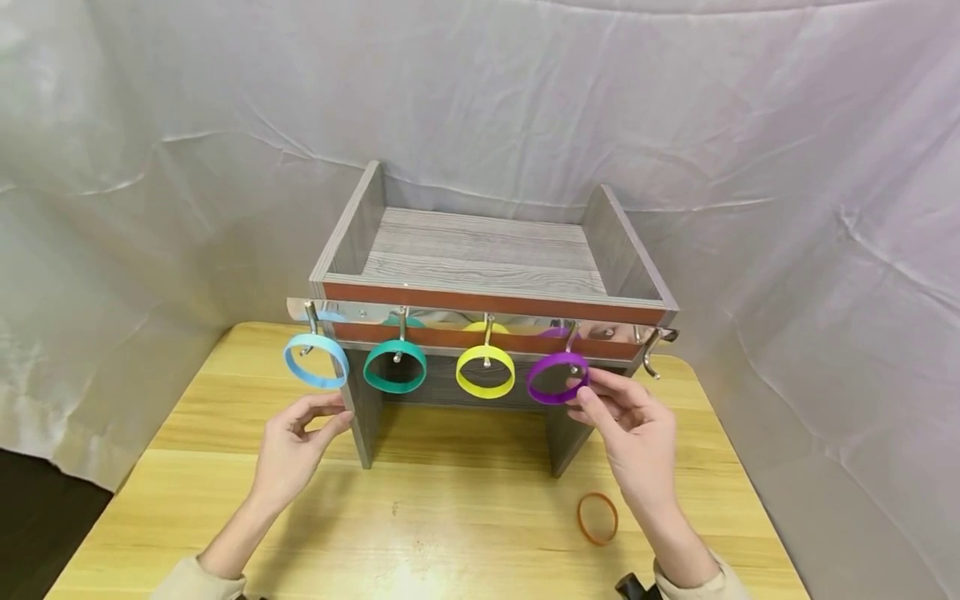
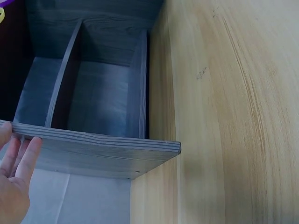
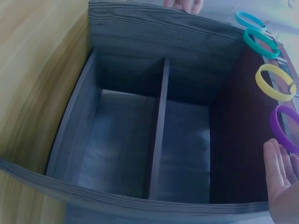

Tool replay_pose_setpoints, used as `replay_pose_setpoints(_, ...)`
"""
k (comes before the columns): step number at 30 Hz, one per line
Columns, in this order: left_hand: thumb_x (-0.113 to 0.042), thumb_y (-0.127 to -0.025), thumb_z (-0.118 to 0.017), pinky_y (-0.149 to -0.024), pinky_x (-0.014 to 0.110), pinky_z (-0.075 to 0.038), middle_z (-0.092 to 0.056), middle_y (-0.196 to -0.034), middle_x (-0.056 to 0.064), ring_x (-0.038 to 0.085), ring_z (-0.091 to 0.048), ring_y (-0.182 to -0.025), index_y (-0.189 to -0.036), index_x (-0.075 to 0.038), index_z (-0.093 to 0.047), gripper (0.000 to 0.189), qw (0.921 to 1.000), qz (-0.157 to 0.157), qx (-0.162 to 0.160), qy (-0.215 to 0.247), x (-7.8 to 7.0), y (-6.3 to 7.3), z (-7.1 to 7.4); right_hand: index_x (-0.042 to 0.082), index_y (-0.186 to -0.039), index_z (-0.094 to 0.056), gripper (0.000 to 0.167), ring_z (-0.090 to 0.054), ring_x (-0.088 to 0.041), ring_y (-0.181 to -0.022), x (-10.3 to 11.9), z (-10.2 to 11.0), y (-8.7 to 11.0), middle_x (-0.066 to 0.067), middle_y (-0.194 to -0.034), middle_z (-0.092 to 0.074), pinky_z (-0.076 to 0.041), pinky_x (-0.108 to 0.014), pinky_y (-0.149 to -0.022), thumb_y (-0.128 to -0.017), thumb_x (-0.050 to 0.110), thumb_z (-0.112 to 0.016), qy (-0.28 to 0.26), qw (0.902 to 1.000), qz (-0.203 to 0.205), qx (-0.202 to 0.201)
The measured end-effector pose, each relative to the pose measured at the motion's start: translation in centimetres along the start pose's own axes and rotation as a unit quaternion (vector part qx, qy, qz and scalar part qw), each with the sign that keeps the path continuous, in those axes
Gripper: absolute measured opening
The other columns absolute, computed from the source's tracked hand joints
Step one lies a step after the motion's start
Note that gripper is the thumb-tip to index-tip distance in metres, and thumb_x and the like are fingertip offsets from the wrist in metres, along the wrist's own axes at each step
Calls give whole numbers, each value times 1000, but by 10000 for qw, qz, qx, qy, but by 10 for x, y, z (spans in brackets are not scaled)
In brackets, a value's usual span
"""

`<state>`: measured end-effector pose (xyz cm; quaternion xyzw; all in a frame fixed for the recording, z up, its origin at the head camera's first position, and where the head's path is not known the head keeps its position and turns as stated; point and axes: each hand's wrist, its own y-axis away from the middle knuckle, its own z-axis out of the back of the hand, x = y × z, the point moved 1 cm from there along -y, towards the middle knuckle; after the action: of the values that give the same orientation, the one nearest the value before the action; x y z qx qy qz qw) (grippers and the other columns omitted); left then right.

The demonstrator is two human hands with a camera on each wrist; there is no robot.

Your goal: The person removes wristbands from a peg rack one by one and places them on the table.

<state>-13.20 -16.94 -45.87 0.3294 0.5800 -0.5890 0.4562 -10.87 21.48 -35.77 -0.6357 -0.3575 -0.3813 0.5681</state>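
Observation:
A purple wristband hangs from a metal hook, and my right hand pinches its right edge between thumb and fingers. With thumb and fingers on either side, my left hand holds the front edge of the left side panel of a grey wood-grain shelf. Light blue, teal and yellow wristbands hang from the hooks to the left of the purple one. A bare hook sticks out at the right end of the metal rail.
An orange-brown wristband lies on the wooden table, front right. The shelf has an open top tray with raised sides and a divider below. Pale grey cloth hangs behind and at both sides.

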Motion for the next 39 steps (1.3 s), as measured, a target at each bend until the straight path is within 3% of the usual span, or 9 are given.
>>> replay_pose_setpoints(6, 13, -92, -72, -77, 19, -68, -73, -102, -21, -5, -74, -93, -111, 11, -71, 19, 10000, 30, 9, -20, -1, 0, 0, -16, -116, -69, 22, -80, -17, -81, 1, -4, 0, -7, -101, -82, -70, -32, -75, -94, -17, -65, -299, 9995, 74, 56)
replay_pose_setpoints(12, 14, -92, -72, -76, 18, -68, -74, -102, -20, -4, -74, -93, -111, 13, -70, 20, 10000, -36, 34, 32, -2, -1, 0, -9, -115, -72, 21, -80, -12, -83, 1, -4, 0, 2, -101, -82, -70, -32, -77, -95, -15, -66, -165, 9997, -26, 153)
replay_pose_setpoints(18, 13, -92, -72, -77, 19, -68, -74, -101, -21, -5, -74, -93, -112, 11, -71, 20, 10000, 40, 76, 6, -2, -1, 0, -20, -117, -65, 22, -80, -11, -83, 1, -3, 1, 4, -100, -83, -71, -33, -77, -96, -14, -66, -157, 9997, -105, 148)
replay_pose_setpoints(25, 13, -93, -71, -77, 19, -68, -75, -102, -18, -3, -75, -92, -112, 12, -70, 19, 10000, 5, 58, 43, -3, 0, 1, -11, -114, -71, 20, -80, -11, -85, 1, -2, 2, 2, -100, -83, -71, -33, -77, -96, -15, -65, -304, 9994, -106, 128)
replay_pose_setpoints(32, 12, -93, -72, -77, 18, -68, -74, -102, -21, -4, -74, -93, -112, 11, -71, 19, 10000, 28, 53, -60, -2, -1, 0, -19, -115, -65, 20, -80, -10, -85, 3, -2, 2, 4, -98, -83, -71, -33, -76, -96, -15, -65, -265, 9994, -149, 159)
replay_pose_setpoints(36, 11, -93, -72, -77, 19, -68, -73, -102, -24, -6, -73, -93, -113, 10, -71, 20, 9999, 85, 76, -123, 0, -1, 2, -15, -114, -67, 18, -80, -10, -86, 5, -3, 2, 4, -99, -83, -71, -33, -76, -96, -15, -64, -316, 9993, -129, 179)
replay_pose_setpoints(39, 11, -93, -72, -77, 19, -68, -73, -102, -25, -6, -73, -93, -113, 10, -71, 20, 9998, 109, 84, -129, 1, 0, 2, -6, -111, -71, 20, -81, -12, -86, 7, -4, 1, 0, -99, -83, -71, -33, -76, -96, -17, -63, -499, 9985, -30, 230)
